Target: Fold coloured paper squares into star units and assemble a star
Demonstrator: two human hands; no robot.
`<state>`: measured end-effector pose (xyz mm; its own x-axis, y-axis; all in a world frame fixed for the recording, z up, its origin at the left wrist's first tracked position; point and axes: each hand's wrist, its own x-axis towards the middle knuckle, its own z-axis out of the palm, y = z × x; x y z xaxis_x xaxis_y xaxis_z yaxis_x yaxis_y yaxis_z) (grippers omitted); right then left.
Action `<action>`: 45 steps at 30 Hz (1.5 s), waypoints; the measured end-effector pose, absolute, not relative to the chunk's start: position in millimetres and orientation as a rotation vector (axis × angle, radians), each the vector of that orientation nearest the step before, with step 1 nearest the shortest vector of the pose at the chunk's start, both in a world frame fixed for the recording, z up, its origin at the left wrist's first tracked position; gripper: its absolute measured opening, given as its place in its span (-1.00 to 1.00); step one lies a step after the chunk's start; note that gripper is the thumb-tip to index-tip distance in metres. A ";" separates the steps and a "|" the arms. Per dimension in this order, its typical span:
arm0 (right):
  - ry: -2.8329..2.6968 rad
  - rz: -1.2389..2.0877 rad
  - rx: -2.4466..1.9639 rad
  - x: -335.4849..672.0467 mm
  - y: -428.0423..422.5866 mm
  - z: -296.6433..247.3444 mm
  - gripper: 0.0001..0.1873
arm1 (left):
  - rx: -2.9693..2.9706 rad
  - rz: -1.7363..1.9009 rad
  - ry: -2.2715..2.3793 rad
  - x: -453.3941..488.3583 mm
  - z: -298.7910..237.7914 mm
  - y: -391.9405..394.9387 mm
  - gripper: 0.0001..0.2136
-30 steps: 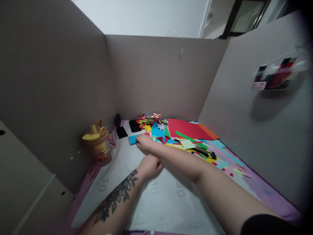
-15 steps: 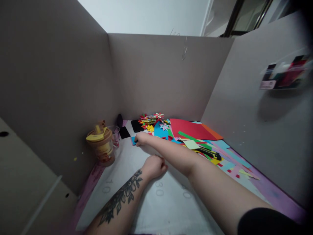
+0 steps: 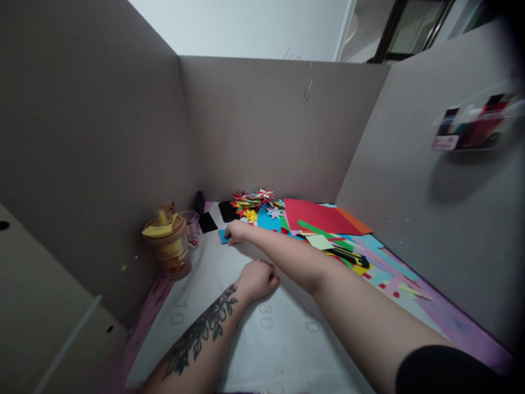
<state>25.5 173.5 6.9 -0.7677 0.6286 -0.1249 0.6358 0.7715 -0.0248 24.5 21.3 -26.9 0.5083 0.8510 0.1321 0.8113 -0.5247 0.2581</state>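
Observation:
My right hand [image 3: 237,231] reaches across to the far left of the white sheet [image 3: 279,350]. Its fingers are bent down and pinched at a small blue paper square [image 3: 222,236], with a pinkish edge showing at its left side. A small dark patch shows at the fingertips, too small to name. My left hand [image 3: 259,279] rests nearer to me in a loose fist on the sheet, below the right forearm. Its curled fingers hide whatever may be inside.
Folded paper stars [image 3: 251,214] are heaped at the back, beside black squares [image 3: 208,222]. Red sheets [image 3: 320,216], paper strips [image 3: 324,235] and a yellow-black cutter [image 3: 353,256] lie right. A lidded cup [image 3: 170,246] stands left. Grey panels [image 3: 266,126] enclose the table.
The whole view has shifted very slightly left. Both hands keep the same pose, with the right still at the blue paper square.

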 end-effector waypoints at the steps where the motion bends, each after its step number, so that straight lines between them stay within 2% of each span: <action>1: 2.855 -0.099 1.026 25.7 172.8 6.8 -0.58 | 2.575 0.359 1.441 24.6 -26.6 21.0 -0.75; 17: 2.912 -0.150 1.021 28.7 177.2 4.7 -0.71 | 2.567 0.392 1.431 25.1 -28.1 20.8 -0.77; 22: 2.958 -0.153 0.969 36.6 174.0 2.1 -0.63 | 2.594 0.430 1.420 24.6 -30.0 21.4 -0.77; 33: 2.966 -0.239 1.000 36.9 179.0 1.0 -0.79 | 2.575 0.401 1.424 24.4 -27.4 21.0 -0.79; 37: 3.020 -0.227 1.128 39.3 172.2 1.4 -0.83 | 2.556 0.405 1.407 24.1 -24.7 18.6 -0.80; 40: 3.112 -0.161 1.313 47.9 164.9 9.0 -0.75 | 2.480 0.459 1.426 22.2 -24.0 18.7 -0.80; 43: 3.223 -0.116 1.503 70.7 157.0 20.2 -0.64 | 2.313 0.632 1.451 17.0 -26.0 26.5 -0.78; 45: 3.399 -0.210 1.706 94.2 147.7 23.5 -0.66 | 2.094 0.801 1.469 12.9 -27.8 35.0 -0.78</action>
<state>94.2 147.7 23.5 -0.4273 0.7477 0.5083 0.6793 0.6365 -0.3653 12.9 35.0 -27.8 0.2614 0.9445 0.1988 0.6783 -0.3263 0.6584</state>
